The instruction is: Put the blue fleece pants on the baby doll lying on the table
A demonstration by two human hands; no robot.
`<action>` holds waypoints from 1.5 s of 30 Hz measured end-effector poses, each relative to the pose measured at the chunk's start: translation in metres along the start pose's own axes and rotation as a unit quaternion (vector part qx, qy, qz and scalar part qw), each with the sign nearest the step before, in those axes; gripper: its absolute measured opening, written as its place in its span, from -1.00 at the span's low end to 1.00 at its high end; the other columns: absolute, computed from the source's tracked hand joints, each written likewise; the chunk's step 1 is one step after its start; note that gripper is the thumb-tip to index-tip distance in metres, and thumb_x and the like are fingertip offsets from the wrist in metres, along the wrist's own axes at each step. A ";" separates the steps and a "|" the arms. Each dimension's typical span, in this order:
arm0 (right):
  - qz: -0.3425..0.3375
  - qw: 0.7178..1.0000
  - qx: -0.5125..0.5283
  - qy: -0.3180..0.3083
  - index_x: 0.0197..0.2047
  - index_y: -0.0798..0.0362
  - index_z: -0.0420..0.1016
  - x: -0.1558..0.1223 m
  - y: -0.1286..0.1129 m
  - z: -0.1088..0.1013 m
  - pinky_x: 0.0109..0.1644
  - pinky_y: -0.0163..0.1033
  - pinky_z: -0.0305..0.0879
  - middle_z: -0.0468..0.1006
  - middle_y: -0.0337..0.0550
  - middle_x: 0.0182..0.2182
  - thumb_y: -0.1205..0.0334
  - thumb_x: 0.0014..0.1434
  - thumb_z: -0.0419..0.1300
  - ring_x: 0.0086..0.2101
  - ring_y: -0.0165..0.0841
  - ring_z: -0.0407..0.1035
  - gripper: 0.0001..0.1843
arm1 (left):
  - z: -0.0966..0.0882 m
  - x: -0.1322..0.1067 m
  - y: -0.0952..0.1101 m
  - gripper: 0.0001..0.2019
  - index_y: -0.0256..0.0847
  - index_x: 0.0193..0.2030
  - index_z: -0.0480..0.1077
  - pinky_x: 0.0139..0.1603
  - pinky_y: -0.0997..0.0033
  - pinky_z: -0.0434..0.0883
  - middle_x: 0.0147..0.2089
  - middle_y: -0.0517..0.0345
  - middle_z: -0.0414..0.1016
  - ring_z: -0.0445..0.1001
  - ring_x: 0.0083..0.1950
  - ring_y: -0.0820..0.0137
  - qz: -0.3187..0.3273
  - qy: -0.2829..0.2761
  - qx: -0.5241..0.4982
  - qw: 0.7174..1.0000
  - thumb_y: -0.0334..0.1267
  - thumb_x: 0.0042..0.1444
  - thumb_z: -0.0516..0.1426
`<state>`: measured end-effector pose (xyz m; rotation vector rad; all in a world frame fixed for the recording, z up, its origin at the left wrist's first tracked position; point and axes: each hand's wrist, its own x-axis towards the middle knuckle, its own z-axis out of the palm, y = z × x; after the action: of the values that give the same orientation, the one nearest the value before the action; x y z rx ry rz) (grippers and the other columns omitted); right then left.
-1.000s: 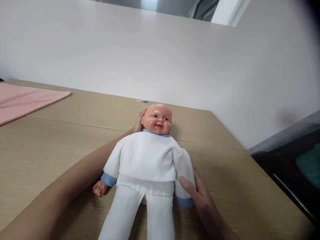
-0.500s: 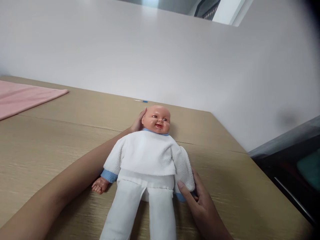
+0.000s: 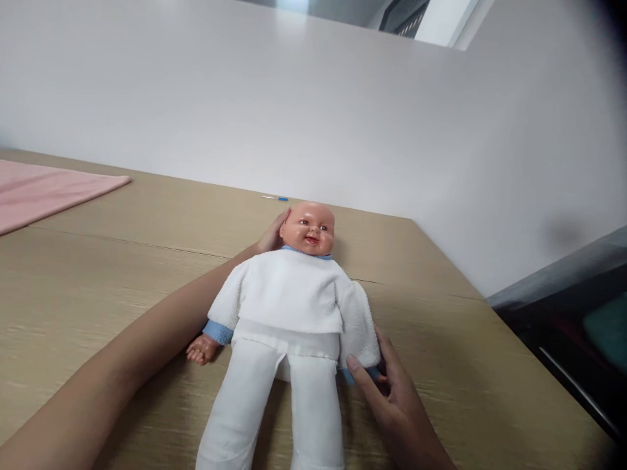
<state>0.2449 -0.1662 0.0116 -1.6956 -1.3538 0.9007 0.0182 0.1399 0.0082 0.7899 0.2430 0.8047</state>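
A baby doll (image 3: pixel 289 294) in a white top and white trousers with blue cuffs lies on its back on the wooden table (image 3: pixel 98 274). My left hand (image 3: pixel 271 236) cups the back and side of the doll's head; its fingers are mostly hidden behind the head. My right hand (image 3: pixel 386 391) pinches the blue cuff (image 3: pixel 360 375) of the doll's sleeve on the right, thumb on top of the cuff. The doll's other bare hand (image 3: pixel 200 351) rests on the table on the left.
A pink cloth (image 3: pixel 44 192) lies at the far left of the table. A small blue-tipped pen (image 3: pixel 277 198) sits near the white wall behind the doll's head. A dark bin or cart (image 3: pixel 578 326) stands off the table's right edge.
The doll has shifted slightly away from me and its head is raised a little in my left hand. My right thumb has slid down onto the sleeve cuff.
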 end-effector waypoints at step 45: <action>-0.040 0.993 -0.110 -0.024 0.57 -0.04 0.21 0.002 0.012 -0.014 -0.17 -0.15 0.51 0.63 -0.09 -0.11 -0.25 0.46 0.16 -0.33 -0.23 0.50 -0.22 | -0.012 -0.015 0.006 -0.29 -0.44 0.41 0.48 0.59 0.06 0.36 0.17 -0.19 0.74 0.65 0.34 0.00 -0.035 0.062 0.047 0.996 0.19 0.53 -0.03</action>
<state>0.2626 -0.1676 0.0072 -1.7783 -1.5899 0.7753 -0.0007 0.1380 0.0029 0.8163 0.4193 0.7818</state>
